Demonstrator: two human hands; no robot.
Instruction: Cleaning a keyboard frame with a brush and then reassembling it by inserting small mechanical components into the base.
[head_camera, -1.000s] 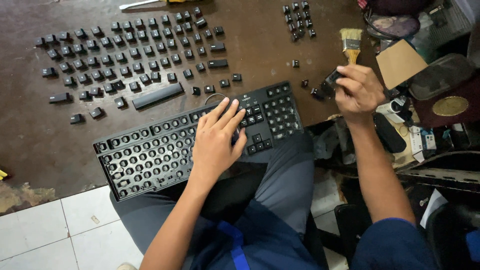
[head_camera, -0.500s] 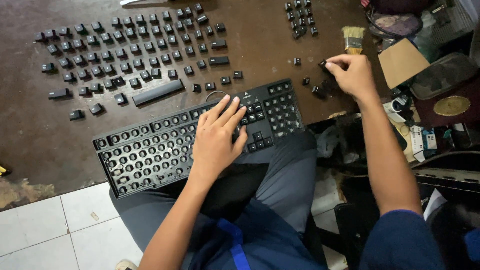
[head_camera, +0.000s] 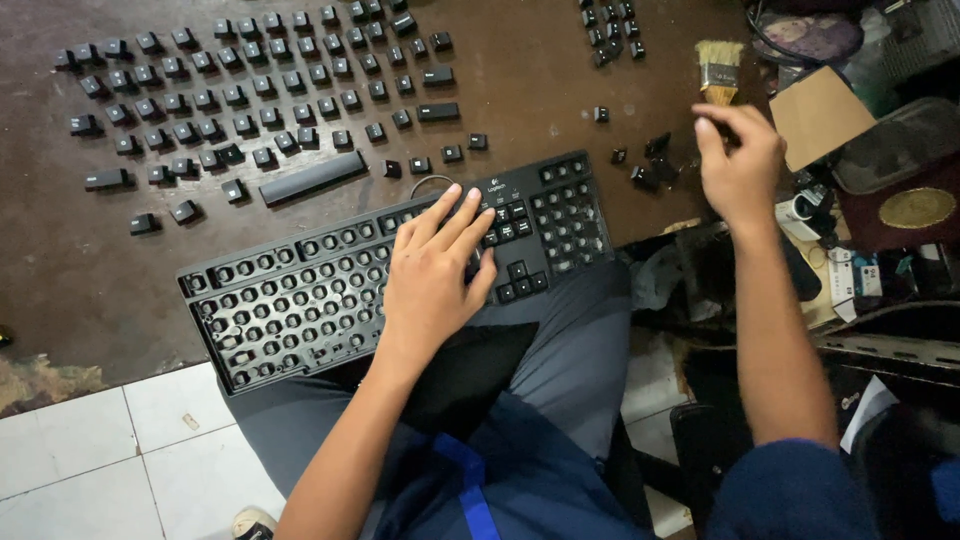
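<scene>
Two hands work over a black keyboard (head_camera: 400, 280) that lies across the person's lap, its far edge against the brown counter (head_camera: 520, 60). Most keycaps are off; a few remain at the board's 3 o'clock end.

Left hand (head_camera: 435, 270): flat on the keyboard, fingers spread apart, palm pressing down. It grips nothing; it steadies the board.

Right hand (head_camera: 740, 165): raised over the counter at 2 o'clock from the keyboard, fingertips pinched together. Whether they close on a keycap cannot be told; the pinch is partly hidden. Just beyond it, at 12 o'clock, lies a brush (head_camera: 718, 68); a few loose caps (head_camera: 650, 165) sit at its 9 o'clock.

Removed keycaps (head_camera: 250, 100) stand in ordered rows at 11 o'clock, with the long space bar (head_camera: 312, 177) below them. A second small group (head_camera: 610, 25) lies at 1 o'clock.

Procedure note: keep the left palm firm so the board does not slide off the lap. Place each cap in its row position, face up, well apart from the loose pile, so the layout is preserved.
</scene>
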